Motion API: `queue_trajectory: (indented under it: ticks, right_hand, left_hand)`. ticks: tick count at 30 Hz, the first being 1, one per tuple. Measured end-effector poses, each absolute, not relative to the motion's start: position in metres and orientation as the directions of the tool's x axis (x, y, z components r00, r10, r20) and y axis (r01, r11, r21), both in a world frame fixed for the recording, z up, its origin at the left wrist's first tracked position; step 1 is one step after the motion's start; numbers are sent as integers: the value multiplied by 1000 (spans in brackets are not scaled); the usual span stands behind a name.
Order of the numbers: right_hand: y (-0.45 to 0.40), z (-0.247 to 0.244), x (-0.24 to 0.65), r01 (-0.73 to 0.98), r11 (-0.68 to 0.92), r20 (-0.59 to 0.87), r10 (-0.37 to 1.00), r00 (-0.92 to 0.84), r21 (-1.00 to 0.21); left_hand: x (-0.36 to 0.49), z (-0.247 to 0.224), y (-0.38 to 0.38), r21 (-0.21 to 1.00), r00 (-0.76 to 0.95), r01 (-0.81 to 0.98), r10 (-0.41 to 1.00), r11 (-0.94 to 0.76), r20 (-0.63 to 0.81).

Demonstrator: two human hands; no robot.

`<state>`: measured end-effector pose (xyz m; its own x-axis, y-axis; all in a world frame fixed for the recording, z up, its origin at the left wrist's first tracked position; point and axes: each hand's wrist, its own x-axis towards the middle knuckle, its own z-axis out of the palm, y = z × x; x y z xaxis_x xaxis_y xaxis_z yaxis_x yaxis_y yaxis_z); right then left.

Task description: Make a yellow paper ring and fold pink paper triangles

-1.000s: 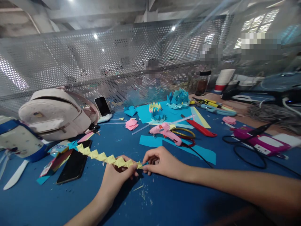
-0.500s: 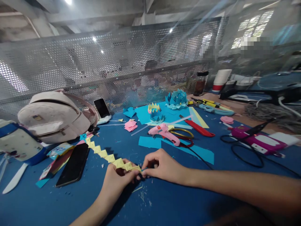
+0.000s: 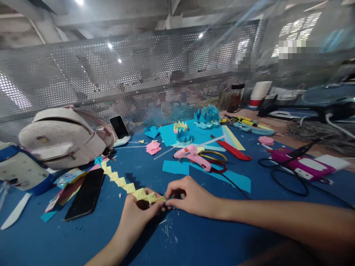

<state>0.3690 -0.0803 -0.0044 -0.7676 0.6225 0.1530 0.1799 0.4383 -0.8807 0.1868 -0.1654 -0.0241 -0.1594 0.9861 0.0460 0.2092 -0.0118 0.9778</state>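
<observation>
A zigzag strip of folded yellow paper (image 3: 122, 181) runs from the left down to my hands, with a small blue folded piece (image 3: 98, 160) at its far end. My left hand (image 3: 140, 208) is closed around the strip's near end, thumb on top. Right beside it, my right hand (image 3: 185, 195) pinches a small blue paper piece (image 3: 169, 198) where it meets the yellow end; the fingertips partly hide it. Behind my right hand lie cut blue paper strips (image 3: 177, 168) and a pink glue gun (image 3: 194, 157).
Gold and red-handled scissors (image 3: 215, 157) and a red cutter (image 3: 235, 150) lie behind the glue gun. Paper flowers, such as a blue one (image 3: 208, 116), stand farther back. At left are a dark phone (image 3: 84, 194), a backpack (image 3: 65, 136) and a tub (image 3: 23, 168). A purple power strip (image 3: 302, 164) lies right.
Both hands keep nearly the same hold on the paper. A bit more of the blue piece shows at my right fingertips. The view has shifted slightly.
</observation>
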Motion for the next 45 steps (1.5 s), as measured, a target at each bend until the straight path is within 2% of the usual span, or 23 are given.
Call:
queue_trajectory:
  ticks: [7, 14, 29, 36, 45]
  right_hand:
    - [-78, -1, 372, 162, 564, 229, 558, -798, -810]
    - [-74, -8, 375, 142, 639, 296, 527, -797, -756]
    - [-76, -9, 378, 103, 728, 390, 475, -789, -678]
    - [-77, -6, 379, 92, 731, 413, 480, -774, -676]
    - [-77, -5, 380, 33, 772, 457, 409, -790, -634]
  left_hand:
    - [183, -15, -172, 915, 44, 321, 969, -244, 243]
    - [175, -13, -171, 842, 112, 380, 923, -382, 368]
    - [176, -17, -173, 826, 45, 420, 917, -377, 396]
    - [178, -4, -171, 743, 85, 495, 876, -450, 474]
    - [175, -13, -172, 706, 146, 548, 883, -448, 447]
